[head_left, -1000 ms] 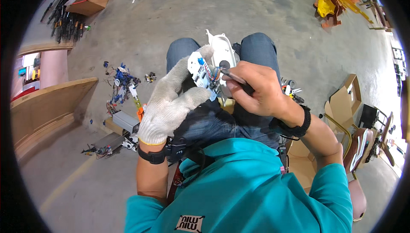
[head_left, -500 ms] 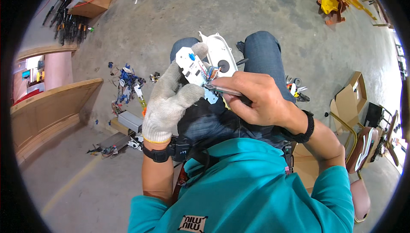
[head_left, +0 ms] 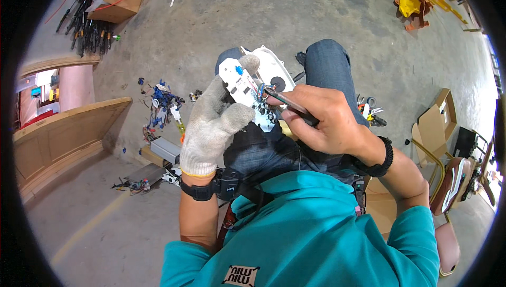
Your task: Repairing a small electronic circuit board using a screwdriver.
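In a pale knitted glove, my left hand (head_left: 205, 126) is closed around a long white circuit board (head_left: 241, 88), thumb on its near side. The board carries a blue part, dark slots and a cluster of small black parts at its lower end. A bundle of coloured wires (head_left: 262, 91) rises from the board's right edge. My bare right hand (head_left: 332, 118) pinches a slim dark metal hand tool (head_left: 296, 105), its tip at those wires; its exact kind is unclear. Just beyond the board lies a white plastic housing (head_left: 271, 65) with a dark round spot, partly covered.
On the floor at left lie tangled blue wires and parts (head_left: 161, 100) and grey metal boxes (head_left: 165, 150). Scissors (head_left: 373, 111) and a tape roll lie right of my knee. An open cardboard box (head_left: 435, 121) and a chair (head_left: 450, 187) stand farther right; a wooden panel (head_left: 68, 139) is left.
The tool's tip has moved away from me, from the board's lower part up to the wires. More of the small black parts show now. My left hand keeps its grip.
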The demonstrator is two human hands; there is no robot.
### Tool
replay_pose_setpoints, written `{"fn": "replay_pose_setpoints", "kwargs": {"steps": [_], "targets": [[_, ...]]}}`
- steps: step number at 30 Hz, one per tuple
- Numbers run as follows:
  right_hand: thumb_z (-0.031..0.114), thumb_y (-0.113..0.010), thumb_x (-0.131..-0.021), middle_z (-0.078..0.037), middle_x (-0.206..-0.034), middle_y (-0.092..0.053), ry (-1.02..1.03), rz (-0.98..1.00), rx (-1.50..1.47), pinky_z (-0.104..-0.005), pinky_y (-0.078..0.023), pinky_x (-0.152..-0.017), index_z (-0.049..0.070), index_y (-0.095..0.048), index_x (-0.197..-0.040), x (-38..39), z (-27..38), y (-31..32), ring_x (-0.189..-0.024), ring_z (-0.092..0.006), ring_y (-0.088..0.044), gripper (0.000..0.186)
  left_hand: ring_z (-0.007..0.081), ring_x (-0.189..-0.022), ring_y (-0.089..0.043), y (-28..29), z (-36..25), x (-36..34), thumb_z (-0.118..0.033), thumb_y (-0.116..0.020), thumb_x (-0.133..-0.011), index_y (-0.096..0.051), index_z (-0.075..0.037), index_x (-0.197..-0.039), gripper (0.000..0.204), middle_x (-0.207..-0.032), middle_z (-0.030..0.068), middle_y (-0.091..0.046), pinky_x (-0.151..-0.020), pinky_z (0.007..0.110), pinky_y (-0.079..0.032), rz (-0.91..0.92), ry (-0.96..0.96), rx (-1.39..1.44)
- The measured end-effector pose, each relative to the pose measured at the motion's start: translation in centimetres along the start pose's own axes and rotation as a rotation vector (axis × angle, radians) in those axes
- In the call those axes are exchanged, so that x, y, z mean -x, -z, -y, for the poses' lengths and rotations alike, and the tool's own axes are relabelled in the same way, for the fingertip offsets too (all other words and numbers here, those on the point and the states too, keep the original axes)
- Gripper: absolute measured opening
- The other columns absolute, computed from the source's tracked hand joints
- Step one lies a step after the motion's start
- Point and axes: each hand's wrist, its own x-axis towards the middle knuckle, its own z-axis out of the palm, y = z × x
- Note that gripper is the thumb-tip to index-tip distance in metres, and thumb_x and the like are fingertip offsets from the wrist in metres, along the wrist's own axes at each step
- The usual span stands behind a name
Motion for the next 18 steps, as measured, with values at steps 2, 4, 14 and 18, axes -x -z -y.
{"fn": "replay_pose_setpoints", "kwargs": {"steps": [2,4,14,18], "targets": [[0.0,-0.063,-0.082,-0.015,-0.083,-0.064,0.013,-0.01,-0.005,-0.0391,-0.054,-0.065,0.002,-0.067,-0.119,0.0,0.0,0.0,-0.072,-0.0317,-0.065,0.038,0.0186,-0.12,-0.058,-0.2,-0.1,0.0,-0.025,-0.082,-0.085,-0.049,0.001,-0.146,0.075,-0.132,0.0091,-0.061,-0.104,0.033,-0.045,-0.036,0.009,0.005],[0.0,-0.063,-0.082,-0.015,-0.083,-0.064,0.006,-0.013,-0.012,-0.0391,-0.054,-0.065,0.003,-0.067,-0.119,0.0,0.0,-0.1,-0.072,-0.0315,-0.065,0.038,0.0188,-0.12,-0.058,-0.3,-0.2,0.1,-0.025,-0.083,-0.085,-0.049,0.001,-0.146,0.075,-0.132,0.0091,-0.061,-0.104,0.034,-0.046,-0.033,0.008,0.014],[-0.001,-0.064,-0.081,-0.016,-0.091,-0.069,0.019,0.072,-0.052,-0.0392,-0.055,-0.07,0.0,-0.065,-0.121,-0.7,1.6,-0.1,-0.077,-0.0328,-0.068,0.04,0.0172,-0.114,-0.062,-0.4,-0.3,0.2,-0.014,-0.082,-0.083,-0.05,0.001,-0.145,0.072,-0.128,0.009,-0.065,-0.101,0.032,-0.049,-0.046,0.035,-0.043],[0.003,-0.064,-0.082,-0.018,-0.101,-0.071,-0.021,0.055,-0.069,-0.0419,-0.057,-0.075,0.003,-0.065,-0.12,-0.9,2.2,0.0,-0.085,-0.0364,-0.07,0.037,0.0173,-0.114,-0.062,-0.5,-0.7,0.5,-0.014,-0.083,-0.082,-0.049,0.001,-0.146,0.073,-0.129,0.0097,-0.064,-0.101,0.032,-0.049,-0.061,0.056,-0.024]]}}
